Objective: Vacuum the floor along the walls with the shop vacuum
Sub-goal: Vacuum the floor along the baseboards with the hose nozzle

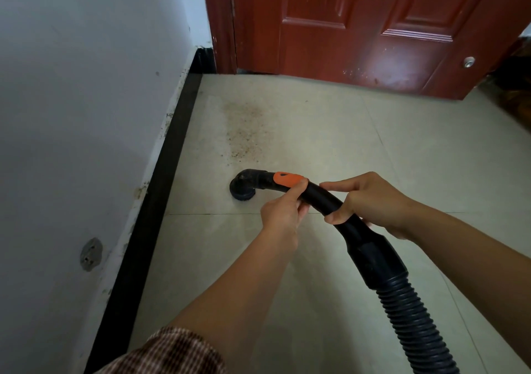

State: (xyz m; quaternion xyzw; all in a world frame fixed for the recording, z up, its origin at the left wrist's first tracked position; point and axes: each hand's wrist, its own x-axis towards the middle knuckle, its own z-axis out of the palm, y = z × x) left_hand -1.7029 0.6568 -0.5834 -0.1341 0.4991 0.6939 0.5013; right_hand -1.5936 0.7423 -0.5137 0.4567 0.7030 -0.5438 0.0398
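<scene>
A black curved vacuum wand (321, 199) runs from a ribbed hose (413, 324) at the lower right to a round brush nozzle (242, 188) resting on the pale floor tiles. An orange slider (287, 178) sits on top of the wand. My left hand (283, 212) pinches the wand just behind the orange slider, thumb touching it. Further back, my right hand (370, 204) wraps around the wand. A patch of brown dirt (244, 132) lies on the floor just beyond the nozzle, near the wall.
A white wall (86, 115) with a black baseboard (161, 195) runs along the left. A dark red wooden door (359, 28) closes the far end. A round metal plate (91, 254) is fixed low on the wall. Dark objects sit at the far right edge.
</scene>
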